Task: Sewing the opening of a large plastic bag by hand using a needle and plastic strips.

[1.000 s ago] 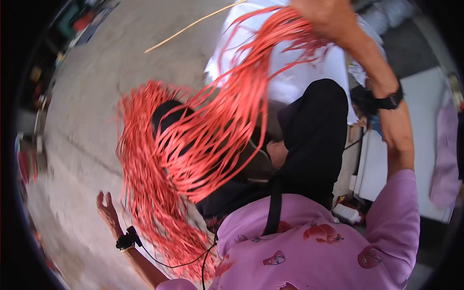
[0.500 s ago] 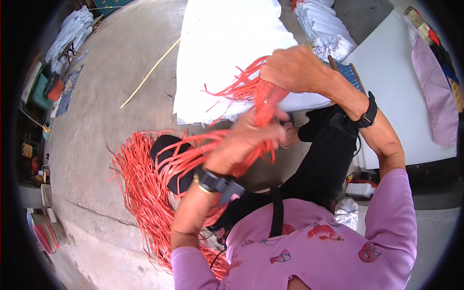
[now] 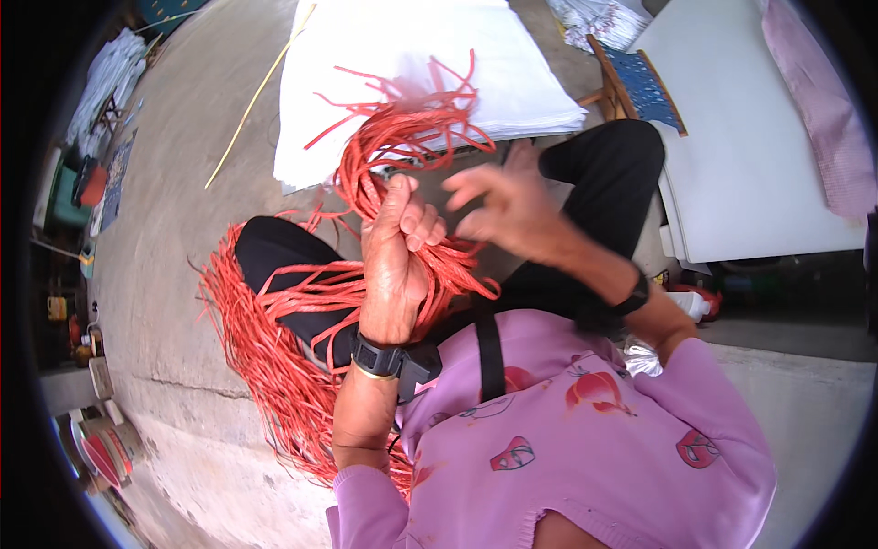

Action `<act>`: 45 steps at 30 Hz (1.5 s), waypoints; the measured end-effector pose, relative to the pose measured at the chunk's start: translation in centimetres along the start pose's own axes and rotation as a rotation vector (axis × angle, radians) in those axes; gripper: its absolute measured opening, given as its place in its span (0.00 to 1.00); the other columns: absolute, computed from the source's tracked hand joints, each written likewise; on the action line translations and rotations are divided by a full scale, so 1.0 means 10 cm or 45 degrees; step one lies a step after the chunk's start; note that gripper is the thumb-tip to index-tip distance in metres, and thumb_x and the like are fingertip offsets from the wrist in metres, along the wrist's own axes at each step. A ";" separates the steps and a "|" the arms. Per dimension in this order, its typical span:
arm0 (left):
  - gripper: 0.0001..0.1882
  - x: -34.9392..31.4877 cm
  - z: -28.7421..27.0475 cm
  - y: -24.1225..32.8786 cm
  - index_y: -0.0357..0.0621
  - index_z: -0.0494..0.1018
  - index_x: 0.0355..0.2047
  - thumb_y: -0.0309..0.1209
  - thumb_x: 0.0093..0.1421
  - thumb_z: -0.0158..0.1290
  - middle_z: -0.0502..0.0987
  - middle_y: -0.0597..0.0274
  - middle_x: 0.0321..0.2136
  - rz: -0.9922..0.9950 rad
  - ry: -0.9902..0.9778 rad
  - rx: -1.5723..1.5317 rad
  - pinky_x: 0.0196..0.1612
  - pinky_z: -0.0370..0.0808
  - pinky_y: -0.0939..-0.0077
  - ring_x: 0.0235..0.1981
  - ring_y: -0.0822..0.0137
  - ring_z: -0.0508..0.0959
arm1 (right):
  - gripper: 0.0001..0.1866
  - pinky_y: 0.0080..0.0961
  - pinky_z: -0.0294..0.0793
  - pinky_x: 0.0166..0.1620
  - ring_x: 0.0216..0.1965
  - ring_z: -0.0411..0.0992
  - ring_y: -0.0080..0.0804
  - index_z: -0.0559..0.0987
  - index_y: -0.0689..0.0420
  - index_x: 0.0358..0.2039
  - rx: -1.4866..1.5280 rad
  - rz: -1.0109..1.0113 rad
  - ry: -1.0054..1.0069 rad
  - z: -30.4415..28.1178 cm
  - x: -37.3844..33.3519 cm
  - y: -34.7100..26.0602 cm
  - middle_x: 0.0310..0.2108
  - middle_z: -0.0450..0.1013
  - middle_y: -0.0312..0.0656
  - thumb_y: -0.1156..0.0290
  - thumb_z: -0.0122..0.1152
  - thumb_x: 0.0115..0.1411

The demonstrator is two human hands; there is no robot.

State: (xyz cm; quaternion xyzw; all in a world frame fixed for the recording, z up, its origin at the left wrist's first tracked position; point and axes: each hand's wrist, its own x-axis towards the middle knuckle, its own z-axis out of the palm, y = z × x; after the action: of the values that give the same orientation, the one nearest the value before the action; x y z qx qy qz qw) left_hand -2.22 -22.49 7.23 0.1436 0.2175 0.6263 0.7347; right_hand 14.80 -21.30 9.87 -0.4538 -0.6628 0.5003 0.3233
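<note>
My left hand [image 3: 395, 252] is wrapped round a bundle of long red plastic-looking strands [image 3: 389, 146]. Above the fist the loose ends fan out and curl over, while other strands hang below it and trail across my left knee. Close by on the right, my right hand [image 3: 517, 215] is blurred by motion, its fingers apart and nothing seen in them. A large heap of the same red strands [image 3: 265, 366] lies at my left side, under and around the bent left leg.
A stack of white sheets [image 3: 393, 55] lies on the floor ahead. Left of it is a thin yellow strip [image 3: 261, 96]. A low stool with a blue woven seat [image 3: 645, 87] stands at the right, beside a large white panel [image 3: 732, 137]. My black-trousered knees [image 3: 608, 174] flank the work.
My right hand has come off the top of the bundle and moved down, its fingers opening. The left hand has closed round the strands, whose tips now spread upward. The view has shifted slightly.
</note>
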 end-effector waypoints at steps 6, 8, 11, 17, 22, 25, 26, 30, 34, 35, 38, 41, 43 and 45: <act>0.08 0.14 0.28 -0.08 0.39 0.68 0.30 0.31 0.60 0.50 0.58 0.74 0.12 0.109 0.091 0.067 0.17 0.59 0.83 0.12 0.80 0.57 | 0.22 0.18 0.66 0.41 0.35 0.66 0.19 0.72 0.64 0.38 0.715 0.006 -0.318 0.34 0.13 0.24 0.34 0.70 0.33 0.62 0.67 0.48; 0.08 0.21 0.28 -0.02 0.39 0.68 0.29 0.31 0.60 0.50 0.60 0.73 0.12 -0.045 0.057 0.120 0.18 0.60 0.83 0.12 0.80 0.58 | 0.23 0.19 0.66 0.42 0.36 0.66 0.20 0.73 0.64 0.38 0.894 0.132 -0.398 0.29 0.15 0.25 0.33 0.69 0.33 0.60 0.66 0.49; 0.05 0.45 0.26 0.21 0.40 0.68 0.31 0.30 0.60 0.48 0.62 0.73 0.14 -0.106 0.018 0.258 0.23 0.64 0.80 0.14 0.78 0.60 | 0.16 0.17 0.67 0.36 0.30 0.68 0.19 0.76 0.63 0.29 0.745 0.404 -0.565 0.23 0.07 0.28 0.27 0.70 0.32 0.60 0.62 0.52; 0.04 1.04 0.63 1.05 0.42 0.67 0.35 0.28 0.61 0.45 0.62 0.72 0.15 0.047 -0.191 0.251 0.26 0.65 0.79 0.15 0.77 0.61 | 0.13 0.19 0.66 0.30 0.24 0.64 0.16 0.75 0.65 0.25 0.154 0.045 -0.332 -0.11 0.03 0.41 0.19 0.69 0.33 0.65 0.54 0.56; 0.09 1.24 1.11 1.58 0.42 0.66 0.33 0.34 0.65 0.42 0.60 0.74 0.15 0.402 -0.679 0.389 0.25 0.65 0.82 0.14 0.80 0.60 | 0.13 0.26 0.66 0.28 0.21 0.62 0.22 0.74 0.66 0.28 -0.104 -0.159 -0.175 -0.27 0.07 0.45 0.17 0.67 0.46 0.65 0.55 0.55; 0.09 1.32 1.15 1.61 0.43 0.67 0.32 0.35 0.65 0.43 0.62 0.74 0.14 0.478 -0.609 0.427 0.24 0.66 0.82 0.13 0.80 0.60 | 0.14 0.31 0.68 0.27 0.18 0.68 0.34 0.74 0.65 0.27 -0.207 -0.136 -0.054 -0.29 0.16 0.60 0.17 0.67 0.53 0.65 0.56 0.54; 0.09 1.36 1.12 1.58 0.43 0.67 0.31 0.35 0.64 0.43 0.62 0.74 0.14 0.462 -0.547 0.392 0.23 0.66 0.82 0.13 0.80 0.61 | 0.14 0.31 0.68 0.27 0.18 0.68 0.34 0.74 0.65 0.27 -0.202 -0.122 -0.052 -0.31 0.19 0.68 0.17 0.67 0.53 0.65 0.56 0.54; 0.09 1.50 0.93 1.38 0.46 0.65 0.27 0.35 0.63 0.46 0.64 0.72 0.15 0.370 -0.304 0.378 0.20 0.66 0.81 0.13 0.79 0.62 | 0.15 0.42 0.70 0.30 0.26 0.71 0.55 0.74 0.63 0.26 -0.539 -0.128 0.153 -0.38 0.27 1.05 0.19 0.70 0.55 0.62 0.57 0.53; 0.10 1.55 0.91 1.27 0.46 0.64 0.27 0.36 0.63 0.46 0.65 0.72 0.15 0.429 -0.419 0.490 0.21 0.67 0.80 0.14 0.79 0.63 | 0.15 0.44 0.70 0.33 0.26 0.71 0.55 0.74 0.62 0.25 -0.701 -0.067 0.159 -0.41 0.22 1.28 0.19 0.71 0.55 0.60 0.56 0.54; 0.10 1.56 0.93 1.26 0.46 0.64 0.27 0.36 0.63 0.46 0.65 0.72 0.15 0.414 -0.380 0.499 0.21 0.67 0.80 0.14 0.79 0.63 | 0.15 0.45 0.70 0.33 0.26 0.71 0.55 0.74 0.62 0.24 -0.717 -0.067 0.175 -0.42 0.21 1.31 0.19 0.71 0.55 0.60 0.55 0.54; 0.10 1.61 0.98 1.24 0.46 0.65 0.27 0.36 0.63 0.46 0.63 0.73 0.14 0.421 -0.307 0.496 0.19 0.63 0.83 0.13 0.80 0.60 | 0.17 0.44 0.70 0.35 0.29 0.71 0.56 0.73 0.62 0.27 -0.773 0.081 0.090 -0.45 0.15 1.26 0.22 0.72 0.56 0.58 0.57 0.53; 0.11 1.68 0.91 1.31 0.45 0.65 0.26 0.36 0.64 0.45 0.57 0.74 0.13 0.315 -0.496 0.343 0.16 0.52 0.86 0.12 0.81 0.52 | 0.20 0.41 0.71 0.37 0.33 0.72 0.53 0.73 0.62 0.33 -0.644 -0.085 0.125 -0.68 0.07 1.05 0.27 0.73 0.55 0.57 0.61 0.50; 0.11 1.72 0.82 1.32 0.45 0.65 0.26 0.36 0.64 0.45 0.58 0.74 0.13 0.296 -0.482 0.310 0.16 0.53 0.86 0.12 0.81 0.53 | 0.25 0.33 0.70 0.35 0.33 0.74 0.40 0.72 0.62 0.41 -0.359 -0.203 0.427 -0.88 0.05 0.77 0.32 0.74 0.47 0.61 0.67 0.45; 0.11 1.77 0.74 1.22 0.46 0.65 0.26 0.35 0.64 0.45 0.58 0.74 0.13 0.262 -0.458 0.273 0.15 0.53 0.86 0.12 0.81 0.53 | 0.20 0.14 0.63 0.27 0.24 0.65 0.16 0.74 0.61 0.40 -0.145 -0.134 0.629 -1.13 0.04 0.39 0.26 0.72 0.33 0.70 0.66 0.46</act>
State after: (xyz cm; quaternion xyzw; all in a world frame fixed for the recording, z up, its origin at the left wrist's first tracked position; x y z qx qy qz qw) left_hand -6.85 -2.48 17.00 0.3516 0.1325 0.6356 0.6745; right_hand 25.71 -16.45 9.39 -0.5444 -0.6135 0.3187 0.4750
